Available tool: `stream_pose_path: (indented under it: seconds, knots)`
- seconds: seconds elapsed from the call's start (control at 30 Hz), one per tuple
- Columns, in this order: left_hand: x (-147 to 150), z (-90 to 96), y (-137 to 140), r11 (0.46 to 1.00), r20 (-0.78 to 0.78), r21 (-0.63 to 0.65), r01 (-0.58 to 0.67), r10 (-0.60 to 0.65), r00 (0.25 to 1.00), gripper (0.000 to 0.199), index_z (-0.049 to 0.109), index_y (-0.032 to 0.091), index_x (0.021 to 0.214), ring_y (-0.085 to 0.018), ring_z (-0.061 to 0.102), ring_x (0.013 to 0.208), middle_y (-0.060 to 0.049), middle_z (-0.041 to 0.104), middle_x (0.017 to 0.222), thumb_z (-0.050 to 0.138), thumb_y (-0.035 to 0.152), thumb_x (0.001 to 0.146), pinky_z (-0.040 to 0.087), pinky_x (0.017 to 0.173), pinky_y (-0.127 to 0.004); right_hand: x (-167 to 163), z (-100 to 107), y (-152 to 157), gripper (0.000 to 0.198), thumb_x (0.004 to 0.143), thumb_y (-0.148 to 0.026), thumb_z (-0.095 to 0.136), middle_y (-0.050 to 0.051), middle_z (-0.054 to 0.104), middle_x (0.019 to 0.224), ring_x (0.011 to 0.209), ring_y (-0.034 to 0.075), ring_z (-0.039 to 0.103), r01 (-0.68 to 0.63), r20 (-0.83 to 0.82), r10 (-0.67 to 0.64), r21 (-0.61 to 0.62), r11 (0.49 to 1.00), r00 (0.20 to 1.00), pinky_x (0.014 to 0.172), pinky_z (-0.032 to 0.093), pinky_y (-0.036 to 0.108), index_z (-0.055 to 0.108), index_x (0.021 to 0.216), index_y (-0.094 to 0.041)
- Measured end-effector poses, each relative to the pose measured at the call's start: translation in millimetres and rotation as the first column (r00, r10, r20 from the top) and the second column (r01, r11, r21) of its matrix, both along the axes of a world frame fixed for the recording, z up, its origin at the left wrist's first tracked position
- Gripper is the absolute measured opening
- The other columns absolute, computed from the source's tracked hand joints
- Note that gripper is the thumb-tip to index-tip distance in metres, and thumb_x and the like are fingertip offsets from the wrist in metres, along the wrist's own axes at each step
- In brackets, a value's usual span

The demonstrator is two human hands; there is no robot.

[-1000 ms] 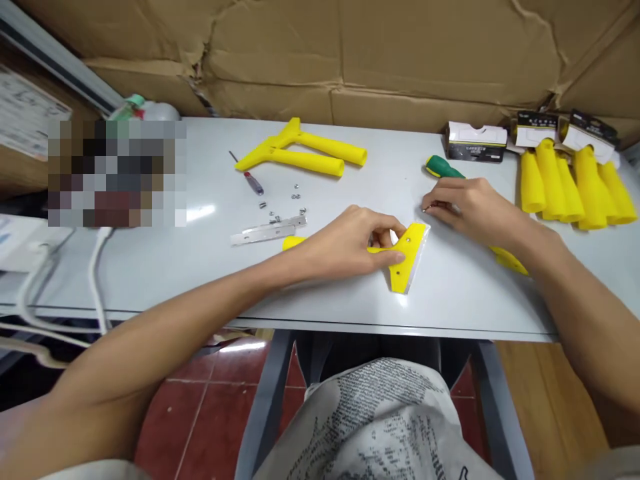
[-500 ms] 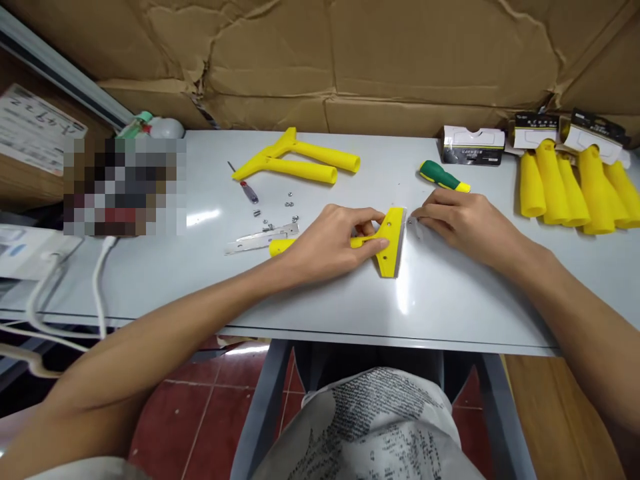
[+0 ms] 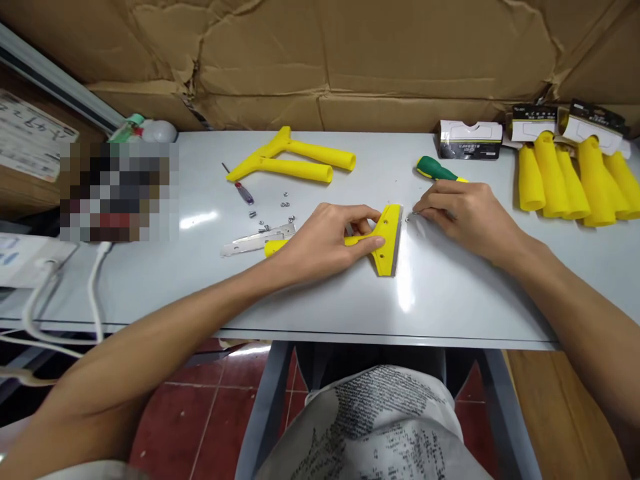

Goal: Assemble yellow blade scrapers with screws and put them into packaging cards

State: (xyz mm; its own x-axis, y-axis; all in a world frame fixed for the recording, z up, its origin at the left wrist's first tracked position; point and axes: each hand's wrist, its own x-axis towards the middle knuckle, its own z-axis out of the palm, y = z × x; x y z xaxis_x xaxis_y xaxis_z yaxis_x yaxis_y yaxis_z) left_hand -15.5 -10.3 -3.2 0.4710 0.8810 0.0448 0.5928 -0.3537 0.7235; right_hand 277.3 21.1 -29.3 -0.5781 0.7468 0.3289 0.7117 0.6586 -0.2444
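My left hand [image 3: 325,243] is closed round the neck of a yellow scraper [image 3: 387,230], thumb on top. Its head points right, with a thin metal blade [image 3: 399,240] along the edge and two small holes showing. My right hand [image 3: 453,210] is just right of the blade, thumb and fingers pinched at the tabletop on what looks like a tiny metal screw [image 3: 410,217]; its exact shape is hard to make out. Behind that hand lies a green and yellow screwdriver [image 3: 437,169]. Left of the scraper are loose metal strips [image 3: 253,241] with screws [image 3: 265,227] on them.
Two more yellow scraper bodies [image 3: 300,163] lie at the back, near a small screwdriver [image 3: 244,193] and several nuts [image 3: 285,200]. Carded yellow handles [image 3: 550,173] and a black-white card [image 3: 470,140] stand at the right rear. White cables [image 3: 95,287] run along the left.
The view has shifted slightly. My left hand keeps its hold on the scraper, and my right hand stays pinched beside the blade, with only a small movement of its fingers.
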Motion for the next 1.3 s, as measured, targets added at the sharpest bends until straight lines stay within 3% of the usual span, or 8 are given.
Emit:
stream_pose_path:
  seconds: [0.13,0.27,0.4,0.6,0.93,1.07,1.17,1.3]
  knots:
    - [0.0,0.1,0.9,0.998,0.045,-0.056,-0.002,0.004,0.999,0.041,0.085,0.017,0.131,-0.016,0.077,0.091,-0.003,0.085,0.101,0.081,0.038,0.096,0.06,0.088,-0.03,-0.5,1.9,-0.1,0.032,0.108,-0.023,0.06,0.008,0.086,0.104,0.094,0.024,0.08,0.022,-0.115,-0.027,-0.045,0.999,0.993,0.089,0.062,0.042,0.087,0.125,-0.02]
    - [0.2,0.6,2.1,0.994,0.082,-0.105,0.017,-0.009,0.997,0.039,0.086,0.019,0.126,-0.016,0.076,0.089,-0.002,0.084,0.098,0.083,0.039,0.093,0.06,0.088,-0.031,3.7,6.8,0.2,0.028,0.106,-0.025,0.064,0.008,0.085,0.104,0.085,0.022,0.076,0.067,-0.17,-0.082,-0.092,0.994,0.982,0.084,0.061,0.041,0.089,0.118,-0.021]
    - [-1.8,0.4,2.1,0.989,0.089,-0.147,0.01,0.003,0.996,0.047,0.085,0.018,0.128,-0.017,0.076,0.091,-0.003,0.084,0.099,0.085,0.047,0.091,0.062,0.088,-0.032,8.0,6.9,3.4,0.025,0.104,-0.026,0.066,0.008,0.086,0.107,0.092,0.025,0.078,0.039,-0.177,-0.061,-0.128,0.991,0.982,0.09,0.061,0.045,0.091,0.109,-0.024]
    - [-3.0,-1.4,2.4,0.996,0.048,-0.091,-0.004,0.008,0.999,0.047,0.085,0.019,0.129,-0.018,0.075,0.092,-0.003,0.083,0.101,0.082,0.048,0.093,0.061,0.088,-0.034,6.7,5.6,4.4,0.025,0.105,-0.028,0.066,0.009,0.085,0.108,0.1,0.026,0.079,-0.008,-0.172,-0.022,-0.171,0.985,0.985,0.097,0.062,0.047,0.09,0.107,-0.021]
    - [-2.8,1.7,1.5,0.99,0.092,-0.141,-0.029,0.042,0.995,0.048,0.085,0.02,0.126,-0.018,0.074,0.092,-0.003,0.081,0.102,0.085,0.051,0.089,0.063,0.088,-0.033,5.9,14.4,-0.5,0.026,0.107,-0.035,0.066,0.01,0.08,0.108,0.099,0.026,0.074,-0.04,-0.086,0.021,-0.228,0.973,0.996,0.093,0.056,0.044,0.088,0.104,-0.021]
    - [-1.8,2.8,1.2,0.988,0.097,-0.151,-0.029,0.044,0.994,0.047,0.086,0.02,0.125,-0.017,0.074,0.091,-0.003,0.081,0.1,0.087,0.049,0.088,0.064,0.089,-0.032,13.6,27.0,-3.2,0.031,0.107,-0.049,0.07,0.01,0.079,0.105,0.101,0.026,0.072,-0.03,-0.083,0.012,-0.222,0.975,0.997,0.091,0.053,0.043,0.086,0.102,-0.023]
    - [-2.2,2.9,1.1,0.989,0.11,-0.149,-0.021,0.037,0.993,0.049,0.086,0.019,0.126,-0.017,0.075,0.092,-0.003,0.082,0.1,0.088,0.051,0.088,0.064,0.087,-0.031,19.8,30.4,-3.4,0.032,0.1,-0.057,0.08,0.007,0.081,0.101,0.095,0.024,0.072,-0.071,-0.056,0.056,-0.327,0.942,0.997,0.086,0.053,0.041,0.083,0.097,-0.025]
    - [-1.6,3.9,-0.2,0.988,0.112,-0.153,-0.013,0.03,0.993,0.046,0.085,0.018,0.124,-0.016,0.076,0.092,-0.002,0.083,0.1,0.087,0.048,0.089,0.063,0.088,-0.029,22.1,22.9,-1.7,0.024,0.098,-0.047,0.082,0.004,0.08,0.093,0.081,0.021,0.071,-0.112,-0.048,0.101,-0.433,0.894,0.994,0.077,0.051,0.039,0.079,0.087,-0.025]
